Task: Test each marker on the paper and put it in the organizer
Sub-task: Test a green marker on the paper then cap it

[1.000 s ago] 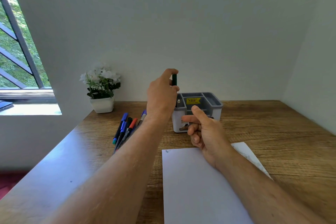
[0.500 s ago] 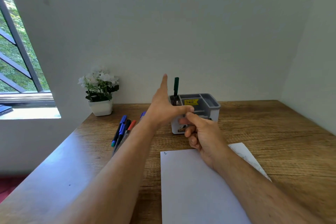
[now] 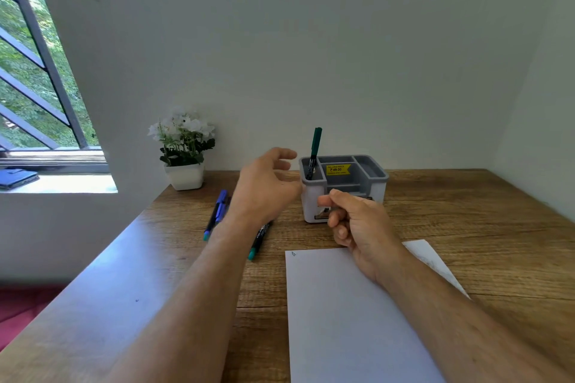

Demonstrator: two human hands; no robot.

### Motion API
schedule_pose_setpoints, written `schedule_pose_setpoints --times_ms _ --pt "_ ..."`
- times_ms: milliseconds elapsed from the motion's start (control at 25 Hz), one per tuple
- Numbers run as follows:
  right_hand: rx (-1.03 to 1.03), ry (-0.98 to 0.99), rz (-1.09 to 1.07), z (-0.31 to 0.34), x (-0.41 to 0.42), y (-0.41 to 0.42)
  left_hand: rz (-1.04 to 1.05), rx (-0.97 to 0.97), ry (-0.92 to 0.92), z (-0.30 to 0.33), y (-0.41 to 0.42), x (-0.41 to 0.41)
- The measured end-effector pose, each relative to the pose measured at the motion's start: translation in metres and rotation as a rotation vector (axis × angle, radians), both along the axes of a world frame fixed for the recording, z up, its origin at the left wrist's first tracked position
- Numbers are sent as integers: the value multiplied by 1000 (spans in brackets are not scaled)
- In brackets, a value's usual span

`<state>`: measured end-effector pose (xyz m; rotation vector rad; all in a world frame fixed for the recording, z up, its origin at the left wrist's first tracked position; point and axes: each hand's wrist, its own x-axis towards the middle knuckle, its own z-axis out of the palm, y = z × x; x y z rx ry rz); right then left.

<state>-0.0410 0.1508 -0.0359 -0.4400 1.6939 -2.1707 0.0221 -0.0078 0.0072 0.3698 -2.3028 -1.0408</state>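
**One marker stored, the others lie under the left hand**

The green marker (image 3: 315,151) is stood upright in the left rear compartment of the organizer (image 3: 357,179), leaning a little to the right. The left hand (image 3: 267,186) is held in the air just left of the organizer; its fingers are loosely curled and nothing is gripped in it. The right hand (image 3: 357,224) is held in front of the organizer, above the top edge of the paper (image 3: 342,314); its fingers are curled, with the thumb laid on the forefinger, and no object is seen inside it.

The remaining markers (image 3: 217,214) are laid on the table (image 3: 482,227), left of the organizer and partly hidden below the left wrist. Their long axes are directed from the person toward the wall, slightly tilted. They are found directly beneath and a little left of the left hand, so this hand is clearly the nearer one. Probably it must only be lowered and drawn back, and one barrel pinched across its axis. A small mark (image 3: 293,254) is seen in the top left corner of the paper.
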Motion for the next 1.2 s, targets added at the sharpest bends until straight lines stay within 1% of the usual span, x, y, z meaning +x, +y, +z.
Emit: schedule_pose_setpoints --times_ms 80,320,480,640,880,1200 --pt "5 4 -5 0 0 0 -19 -62 22 -3 9 -3" --pt "-3 3 4 0 -1 0 56 -229 99 -12 18 -8" --pt "7 1 -3 0 -1 -1 127 -325 76 -12 21 -17" --pt "19 8 -6 0 0 -2 163 -308 61 -11 14 -21" --pt "46 25 -5 -1 -1 -2 163 -328 69 -11 13 -23" --pt "21 33 7 -3 -3 -2 156 -364 51 -9 19 -18"
